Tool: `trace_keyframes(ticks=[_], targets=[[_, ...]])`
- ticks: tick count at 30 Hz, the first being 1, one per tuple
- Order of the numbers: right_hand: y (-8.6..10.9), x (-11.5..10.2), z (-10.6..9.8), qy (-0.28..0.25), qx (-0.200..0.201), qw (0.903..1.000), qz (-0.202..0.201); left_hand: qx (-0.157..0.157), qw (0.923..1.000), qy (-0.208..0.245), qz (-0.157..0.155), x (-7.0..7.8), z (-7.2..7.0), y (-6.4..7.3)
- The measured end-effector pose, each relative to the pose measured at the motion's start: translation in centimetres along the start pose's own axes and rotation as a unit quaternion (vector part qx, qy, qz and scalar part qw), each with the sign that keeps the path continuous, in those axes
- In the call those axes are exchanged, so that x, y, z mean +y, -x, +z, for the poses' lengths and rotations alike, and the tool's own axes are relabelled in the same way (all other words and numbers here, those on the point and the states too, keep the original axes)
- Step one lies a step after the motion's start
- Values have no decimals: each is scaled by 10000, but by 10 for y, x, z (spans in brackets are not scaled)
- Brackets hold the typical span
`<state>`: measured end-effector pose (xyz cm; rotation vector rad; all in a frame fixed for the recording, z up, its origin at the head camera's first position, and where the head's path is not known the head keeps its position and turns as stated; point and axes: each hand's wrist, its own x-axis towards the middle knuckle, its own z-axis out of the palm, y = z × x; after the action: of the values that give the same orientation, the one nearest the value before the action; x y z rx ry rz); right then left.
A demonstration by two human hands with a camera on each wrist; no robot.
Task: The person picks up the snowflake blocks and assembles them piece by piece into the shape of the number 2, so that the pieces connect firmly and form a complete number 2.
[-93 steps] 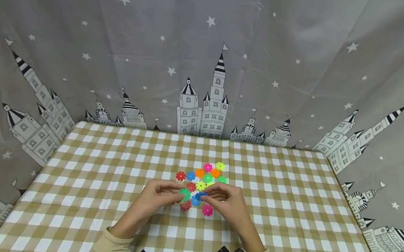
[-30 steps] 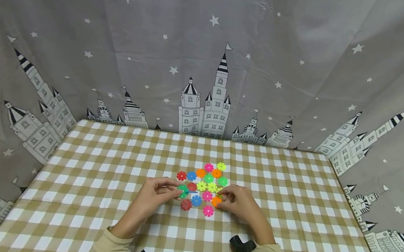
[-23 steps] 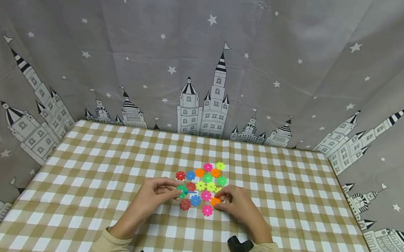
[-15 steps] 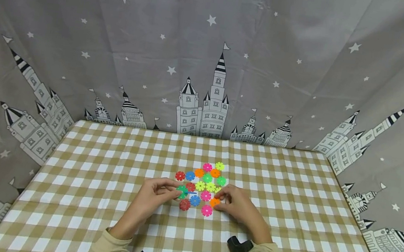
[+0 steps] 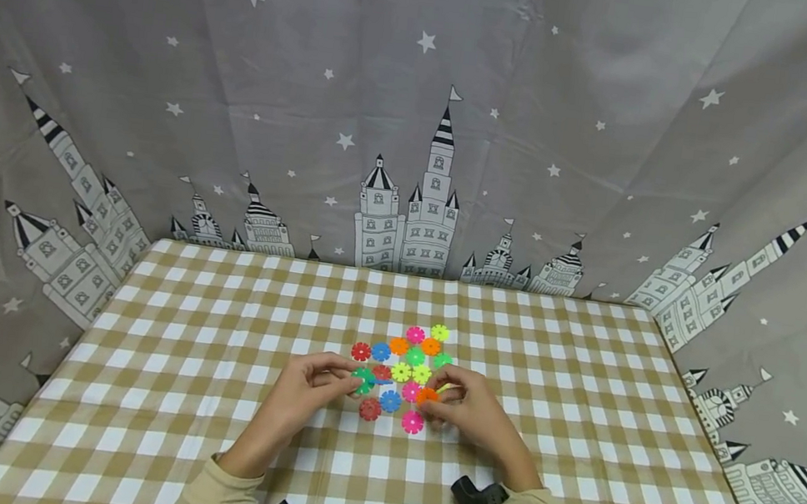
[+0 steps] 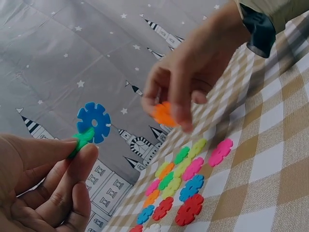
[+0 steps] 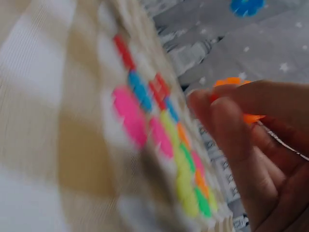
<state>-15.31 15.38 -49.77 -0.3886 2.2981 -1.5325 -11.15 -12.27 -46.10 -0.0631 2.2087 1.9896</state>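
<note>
My left hand (image 5: 314, 388) pinches a green notched plastic disc (image 5: 362, 380) between thumb and fingertips. A blue notched disc (image 6: 101, 117) is slotted into the green one at an angle, standing out past the fingertips. With thumb and fingers, my right hand (image 5: 471, 407) pinches an orange notched disc (image 6: 164, 114), which is off the cloth in the left wrist view. The two hands are apart, facing each other over the near part of a group of loose discs. Two pink discs (image 5: 413, 422) lie just below and left of the right hand.
Several flat discs lie close together mid-table: red (image 5: 370, 408), blue (image 5: 390, 401), yellow (image 5: 400, 372), green (image 5: 416, 356) and others. A checked cloth (image 5: 200, 429) covers the table. Behind hangs a grey castle-print curtain (image 5: 309, 39).
The right hand brought a blue disc to the green one; it now sits joined there. That hand then moved right, took an orange disc from the cloth and has raised it slightly.
</note>
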Motion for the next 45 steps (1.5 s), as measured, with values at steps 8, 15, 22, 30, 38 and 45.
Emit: trace_keyframes(ticks=[8, 15, 22, 30, 38, 45], targets=[[5, -20, 1, -1170, 173, 9910, -623, -69, 9998, 142, 122, 0, 1, 0], [6, -30, 8, -1164, 184, 9909, -649, -90, 9997, 116, 194, 0, 1, 1], [4, -32, 14, -1242, 270, 9902, -587, -107, 9995, 122, 273, -1, -1, 1], [3, -37, 16, -1211, 256, 9901, -658, -137, 9992, 180, 334, -3, -1, 1], [6, -40, 22, -1065, 664, 9882, -876, 0, 9989, 112, 452, -2, 0, 1], [6, -42, 24, -972, 874, 9872, -912, 61, 9992, 90, 377, 0, -1, 2]])
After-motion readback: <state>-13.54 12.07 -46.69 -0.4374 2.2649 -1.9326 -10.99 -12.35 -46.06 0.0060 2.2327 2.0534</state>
